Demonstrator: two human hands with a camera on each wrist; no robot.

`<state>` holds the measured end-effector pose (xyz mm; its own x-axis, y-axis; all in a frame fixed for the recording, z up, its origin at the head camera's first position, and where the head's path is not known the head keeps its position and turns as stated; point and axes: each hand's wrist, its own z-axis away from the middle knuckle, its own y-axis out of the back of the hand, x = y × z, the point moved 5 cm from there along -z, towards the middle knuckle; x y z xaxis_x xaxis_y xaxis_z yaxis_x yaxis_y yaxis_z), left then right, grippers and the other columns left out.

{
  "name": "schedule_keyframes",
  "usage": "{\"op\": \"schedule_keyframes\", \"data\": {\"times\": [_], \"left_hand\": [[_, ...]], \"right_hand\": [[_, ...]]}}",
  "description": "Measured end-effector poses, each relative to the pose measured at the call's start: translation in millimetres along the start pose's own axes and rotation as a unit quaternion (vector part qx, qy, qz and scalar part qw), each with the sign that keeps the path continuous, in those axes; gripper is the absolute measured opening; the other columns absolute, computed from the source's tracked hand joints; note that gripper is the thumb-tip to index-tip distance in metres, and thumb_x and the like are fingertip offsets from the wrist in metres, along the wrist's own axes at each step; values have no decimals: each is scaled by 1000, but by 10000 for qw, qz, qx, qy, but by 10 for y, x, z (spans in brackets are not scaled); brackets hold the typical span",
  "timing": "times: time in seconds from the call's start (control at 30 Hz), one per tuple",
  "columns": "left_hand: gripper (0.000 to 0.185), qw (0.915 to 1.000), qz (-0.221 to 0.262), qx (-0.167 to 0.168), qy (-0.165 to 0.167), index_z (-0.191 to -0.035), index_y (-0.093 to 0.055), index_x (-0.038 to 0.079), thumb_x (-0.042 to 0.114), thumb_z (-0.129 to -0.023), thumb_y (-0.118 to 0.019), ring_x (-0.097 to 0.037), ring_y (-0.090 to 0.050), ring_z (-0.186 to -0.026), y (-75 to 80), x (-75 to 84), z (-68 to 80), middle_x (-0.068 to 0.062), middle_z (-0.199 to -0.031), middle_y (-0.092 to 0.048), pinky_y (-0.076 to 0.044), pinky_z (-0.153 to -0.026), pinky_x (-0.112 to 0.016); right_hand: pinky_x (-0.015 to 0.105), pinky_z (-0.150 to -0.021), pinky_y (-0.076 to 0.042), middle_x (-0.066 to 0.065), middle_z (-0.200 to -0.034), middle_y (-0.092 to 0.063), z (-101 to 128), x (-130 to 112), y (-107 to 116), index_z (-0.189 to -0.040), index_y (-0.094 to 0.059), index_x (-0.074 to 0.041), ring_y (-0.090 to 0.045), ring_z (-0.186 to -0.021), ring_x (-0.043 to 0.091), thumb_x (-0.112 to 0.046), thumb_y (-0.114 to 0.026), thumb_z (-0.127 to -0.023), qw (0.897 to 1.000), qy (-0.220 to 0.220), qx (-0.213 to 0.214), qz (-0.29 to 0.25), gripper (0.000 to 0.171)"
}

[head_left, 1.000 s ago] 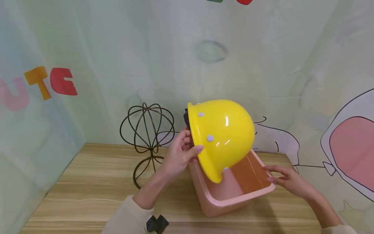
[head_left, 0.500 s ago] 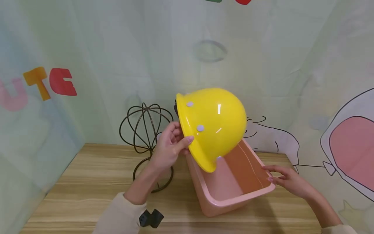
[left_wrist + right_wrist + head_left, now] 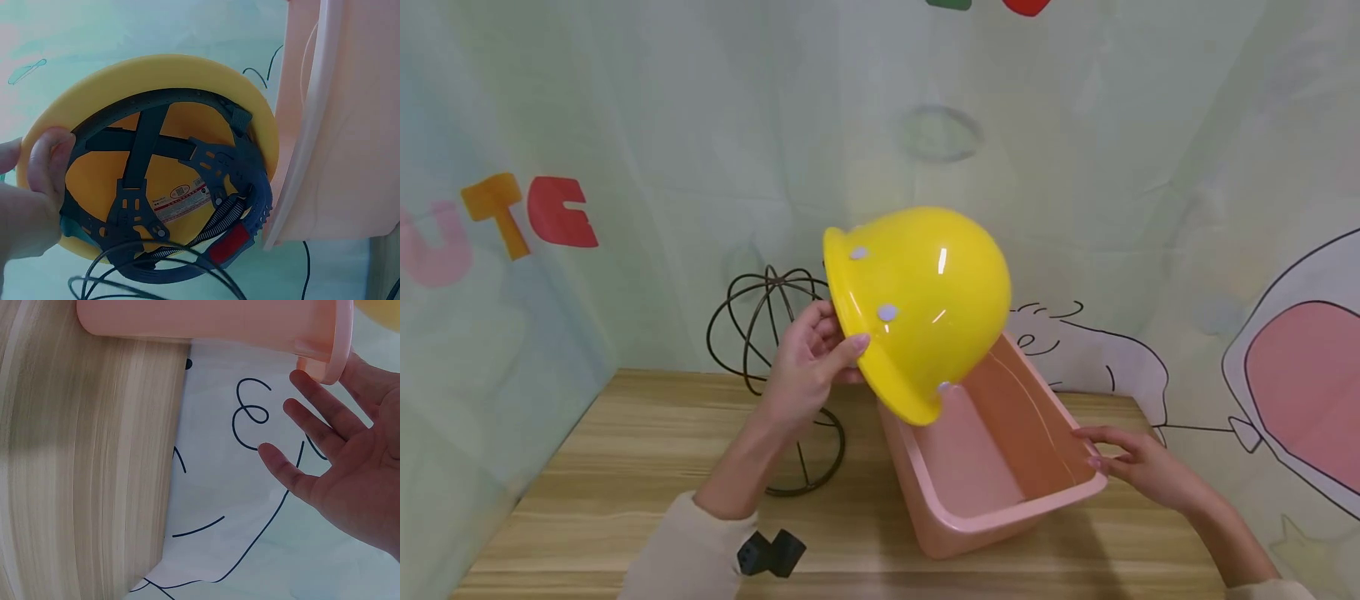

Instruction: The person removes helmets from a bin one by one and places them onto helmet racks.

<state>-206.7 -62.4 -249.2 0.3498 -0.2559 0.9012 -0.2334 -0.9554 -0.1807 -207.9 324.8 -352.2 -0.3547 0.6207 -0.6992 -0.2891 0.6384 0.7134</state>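
Note:
My left hand (image 3: 801, 367) grips the brim of a yellow hard hat (image 3: 925, 308), thumb on the outer face and fingers behind the edge. The hat hangs tilted over a pink plastic bin (image 3: 981, 521), its dome toward the right. In the left wrist view, the hat's inside shows a dark strap harness (image 3: 140, 147) and a printed label (image 3: 181, 200). At the bin's right front corner, my right hand (image 3: 1142, 467) pinches the rim with thumb and forefinger. Its other fingers (image 3: 312, 425) are spread beside the bin in the right wrist view.
A dark wire stand (image 3: 805, 479) with a globe-shaped top stands left of the bin, partly hidden by my left hand and the hat. The wooden table (image 3: 625, 467) ends at a printed cloth backdrop (image 3: 700, 167) behind and at both sides.
My left hand has lifted the hard hat up and to the left, toward the wire stand, uncovering more of the bin's inside. My right hand and the bin have stayed put.

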Motion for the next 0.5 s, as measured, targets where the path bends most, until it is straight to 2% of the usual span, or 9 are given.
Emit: {"op": "schedule_keyframes", "data": {"times": [0.3,0.5], "left_hand": [[30,9994,36,235,-244,-117,-41,-5,-4,-89,-51,-18,-62,-79,164,69,11,-10,-101,-60,-55,-61,-29],[29,9986,-145,466,-205,-118,-40,-5,-3,-91,-50,-18,-63,-80,271,109,35,-8,-101,-60,-55,-63,-28]], "right_hand": [[26,-68,-53,31,-120,-50,-6,-46,-1,-121,-54,4,-49,-100,-6,-6,-60,-87,9999,133,-29,-17,36],[26,-71,-53,29,-121,-51,-4,-29,-14,-121,-54,4,-46,-101,-9,-7,-60,-87,9999,82,-67,-27,36]]}}
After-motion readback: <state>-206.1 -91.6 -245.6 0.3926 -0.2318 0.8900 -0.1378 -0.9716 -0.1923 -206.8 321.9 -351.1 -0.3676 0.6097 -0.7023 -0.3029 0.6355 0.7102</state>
